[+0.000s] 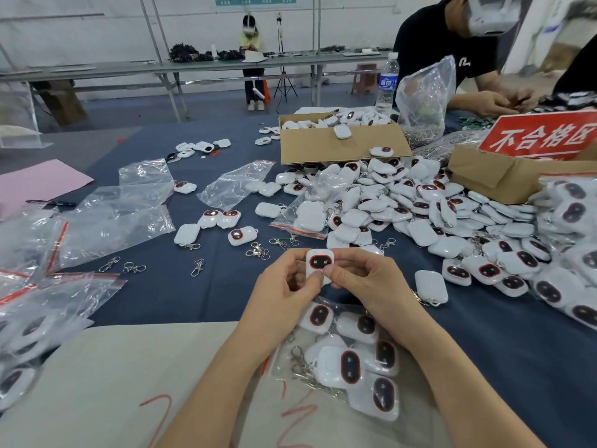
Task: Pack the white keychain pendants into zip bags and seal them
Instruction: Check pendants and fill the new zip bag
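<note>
Holding what, w/ both hands? (A)

One white pendant (318, 263). The left hand (284, 282) & right hand (365, 279) each had a grip on it, fingers curled round its sides, thumbs on its front. It was up off the worktop (200, 295), in the middle, dark face w/ a red ring turned to the camera. (B)

And the zip bag? (A)

A filled zip bag (352, 360) lay right under the wrists, partly on a beige sheet (129, 367) w/ red scribbles. Several pendants & metal clips were inside. Couldn't tell if its strip was shut. (B)

Where were the rest? (A)

A big pile of pendants (420, 205) sat on the right. Behind it was a cardboard box (339, 150) w/ more in it. A red sign (542, 137) stood in a 2nd box further right, & packed bags (571, 253) were heaped at the right edge. (B)

Left side? (A)

Empty bags (113, 218) lay flat & crinkly there, some w/ red strips. A few loose clips (197, 267) lay btw them & the hands. Pink paper (38, 184) was at the far left. (B)

Anyone else? (A)

A person in a black top (452, 53) worked across the worktop, near a water bottle (387, 85). (B)
</note>
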Demonstrator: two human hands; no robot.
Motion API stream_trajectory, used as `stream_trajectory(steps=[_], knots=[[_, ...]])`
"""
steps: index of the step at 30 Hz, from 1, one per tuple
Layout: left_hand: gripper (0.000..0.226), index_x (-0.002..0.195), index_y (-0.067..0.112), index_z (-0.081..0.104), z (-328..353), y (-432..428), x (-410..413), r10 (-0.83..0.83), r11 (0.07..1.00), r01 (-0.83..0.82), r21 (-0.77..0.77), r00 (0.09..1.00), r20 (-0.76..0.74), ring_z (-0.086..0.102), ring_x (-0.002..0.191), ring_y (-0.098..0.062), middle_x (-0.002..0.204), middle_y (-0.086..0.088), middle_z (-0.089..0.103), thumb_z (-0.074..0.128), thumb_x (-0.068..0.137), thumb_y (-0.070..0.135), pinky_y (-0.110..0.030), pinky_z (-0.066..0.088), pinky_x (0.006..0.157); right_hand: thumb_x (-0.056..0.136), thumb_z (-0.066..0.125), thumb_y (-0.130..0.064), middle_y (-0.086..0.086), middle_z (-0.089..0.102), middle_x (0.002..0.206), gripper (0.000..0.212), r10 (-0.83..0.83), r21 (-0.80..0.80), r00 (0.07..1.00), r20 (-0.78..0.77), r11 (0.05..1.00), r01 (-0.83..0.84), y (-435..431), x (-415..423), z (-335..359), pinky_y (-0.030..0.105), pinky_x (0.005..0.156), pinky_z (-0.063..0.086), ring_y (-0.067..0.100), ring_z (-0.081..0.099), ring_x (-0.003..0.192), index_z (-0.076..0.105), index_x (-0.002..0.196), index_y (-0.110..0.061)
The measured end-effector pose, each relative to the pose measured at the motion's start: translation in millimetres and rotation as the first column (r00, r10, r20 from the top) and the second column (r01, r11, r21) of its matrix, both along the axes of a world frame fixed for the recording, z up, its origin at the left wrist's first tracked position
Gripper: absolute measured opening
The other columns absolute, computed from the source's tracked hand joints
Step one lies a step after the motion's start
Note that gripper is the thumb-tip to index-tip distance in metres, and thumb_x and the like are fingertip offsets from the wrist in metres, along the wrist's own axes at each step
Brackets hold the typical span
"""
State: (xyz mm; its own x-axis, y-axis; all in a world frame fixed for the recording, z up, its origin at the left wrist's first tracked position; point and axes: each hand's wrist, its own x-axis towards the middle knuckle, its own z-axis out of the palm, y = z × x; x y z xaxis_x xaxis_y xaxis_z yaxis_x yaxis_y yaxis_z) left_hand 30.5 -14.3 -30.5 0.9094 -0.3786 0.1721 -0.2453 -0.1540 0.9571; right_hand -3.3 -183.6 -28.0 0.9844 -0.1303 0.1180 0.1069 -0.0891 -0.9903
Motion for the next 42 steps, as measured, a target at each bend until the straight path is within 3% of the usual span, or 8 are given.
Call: stream_trajectory(steps=[9, 16, 23, 27, 30, 35, 38, 42], knots=[[0.024, 0.114, 0.029, 0.067, -1.4, -2.1, 1.5, 0.005, 0.999, -0.005, -0.031, 1.000, -0.001, 0.070, 0.093, -0.020, 0.098, 0.004, 0.076, 0.067, 0.096, 0.013, -0.028, 0.056, 0.088, 0.089, 0.076, -0.015, -0.006, 0.078, 0.093, 0.016, -0.013, 0.003, 1.000, 0.006, 1.000, 0.013, -0.3, 1.2, -1.9, 0.016, 0.079, 0.056, 0.004, 0.072, 0.085, 0.078, 0.101, -0.025], [0.016, 0.109, 0.028, 0.069, 0.3, -2.4, -0.9, 0.016, 0.999, -0.016, -0.042, 1.000, -0.012, 0.067, 0.091, -0.026, 0.095, -0.003, 0.075, 0.066, 0.097, 0.018, -0.034, 0.056, 0.085, 0.090, 0.074, -0.013, -0.006, 0.078, 0.094, 0.017, 0.003, -0.012, 1.000, -0.003, 1.000, -0.003, 0.9, 1.0, -2.2, 0.023, 0.082, 0.059, 0.008, 0.073, 0.089, 0.076, 0.103, -0.026], [0.013, 0.102, 0.027, 0.069, 1.5, -0.2, -0.3, 0.021, 0.999, -0.021, -0.032, 1.000, -0.011, 0.060, 0.075, -0.003, 0.084, 0.009, 0.071, 0.067, 0.095, 0.016, -0.018, 0.052, 0.073, 0.088, 0.077, -0.015, -0.011, 0.077, 0.086, 0.019, -0.020, -0.079, 1.000, 0.005, 0.997, 0.021, 2.4, 1.3, -2.7, 0.015, 0.075, 0.057, 0.002, 0.071, 0.078, 0.075, 0.096, -0.032], [0.014, 0.106, 0.029, 0.069, 0.0, -1.8, -1.4, 0.040, 0.999, -0.040, -0.019, 0.999, 0.029, 0.067, 0.084, -0.008, 0.092, 0.008, 0.074, 0.068, 0.096, 0.019, -0.022, 0.054, 0.078, 0.089, 0.075, -0.012, -0.010, 0.077, 0.090, 0.020, -0.005, -0.053, 1.000, 0.007, 0.999, 0.006, 2.1, 1.3, -0.8, 0.017, 0.078, 0.056, 0.004, 0.072, 0.083, 0.074, 0.098, -0.030], [0.024, 0.110, 0.036, 0.068, -0.7, -4.6, -4.2, 0.072, 0.997, -0.074, 0.009, 0.985, 0.159, 0.067, 0.097, -0.003, 0.102, 0.017, 0.072, 0.067, 0.097, 0.016, -0.011, 0.048, 0.081, 0.091, 0.073, -0.009, -0.011, 0.077, 0.097, 0.026, 0.014, -0.045, 0.999, 0.034, 0.999, -0.013, 2.8, 0.0, 1.1, 0.016, 0.077, 0.055, 0.007, 0.074, 0.084, 0.069, 0.105, -0.030], [0.038, 0.118, 0.037, 0.061, -3.8, -5.9, -3.3, 0.133, 0.987, -0.153, 0.052, 0.951, 0.279, 0.061, 0.109, -0.004, 0.113, 0.014, 0.066, 0.066, 0.095, 0.007, -0.015, 0.046, 0.091, 0.088, 0.076, -0.020, 0.000, 0.078, 0.102, 0.016, 0.068, 0.057, 0.997, 0.035, 0.996, -0.070, 0.1, -4.5, 6.0, 0.021, 0.086, 0.055, 0.013, 0.073, 0.096, 0.067, 0.100, -0.026], [0.027, 0.108, 0.037, 0.062, -3.2, -6.2, -4.0, 0.135, 0.987, -0.153, 0.047, 0.952, 0.275, 0.063, 0.103, -0.006, 0.105, 0.017, 0.068, 0.069, 0.095, 0.014, -0.015, 0.046, 0.085, 0.085, 0.073, -0.028, 0.009, 0.078, 0.103, 0.017, 0.091, 0.153, 0.995, 0.033, 0.984, -0.095, -0.8, -5.2, 5.4, 0.028, 0.092, 0.057, 0.025, 0.072, 0.104, 0.065, 0.099, -0.023], [0.023, 0.101, 0.034, 0.068, -1.1, -4.3, -5.0, 0.153, 0.987, -0.162, 0.011, 0.952, 0.266, 0.064, 0.092, -0.001, 0.097, 0.021, 0.069, 0.071, 0.093, 0.012, -0.008, 0.044, 0.075, 0.087, 0.069, -0.029, 0.014, 0.076, 0.109, 0.019, 0.182, 0.292, 0.983, 0.005, 0.940, -0.175, -1.8, -6.9, 7.0, 0.022, 0.090, 0.056, 0.029, 0.070, 0.111, 0.063, 0.105, -0.023]])
